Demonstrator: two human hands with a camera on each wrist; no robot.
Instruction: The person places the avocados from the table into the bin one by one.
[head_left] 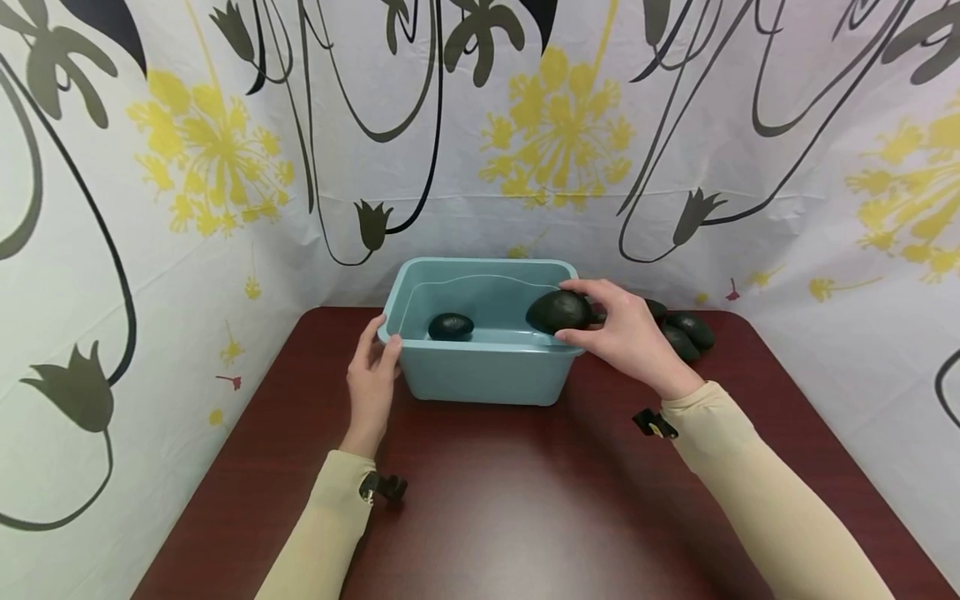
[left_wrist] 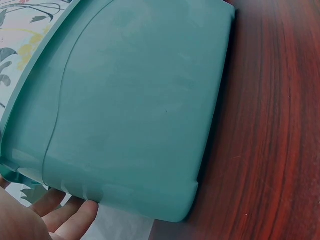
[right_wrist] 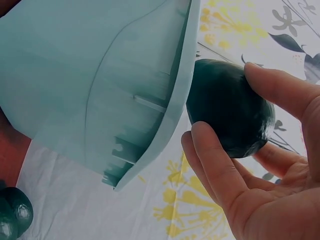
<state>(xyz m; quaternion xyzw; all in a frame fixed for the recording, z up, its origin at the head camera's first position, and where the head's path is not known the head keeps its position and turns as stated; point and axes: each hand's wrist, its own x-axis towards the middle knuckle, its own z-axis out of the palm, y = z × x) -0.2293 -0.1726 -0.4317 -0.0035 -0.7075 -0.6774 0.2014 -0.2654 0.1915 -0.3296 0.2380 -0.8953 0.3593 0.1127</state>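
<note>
A teal plastic bin [head_left: 487, 373] stands on the table with one dark avocado [head_left: 451, 326] lying inside at its left. My left hand [head_left: 371, 375] grips the bin's left rim; in the left wrist view its fingers [left_wrist: 82, 217] curl under the rim against the outer wall. Over the bin's right end, my right hand [head_left: 626, 333] holds another dark avocado [head_left: 558, 312] between thumb and fingers. The right wrist view shows this held avocado [right_wrist: 230, 107] at rim height, overlapping the rim's edge.
Several more avocados [head_left: 686, 332] lie in a pile on the dark red-brown table [head_left: 480, 500], right of the bin and partly behind my right hand. A white patterned cloth [head_left: 465, 167] hangs close behind the bin and along both sides.
</note>
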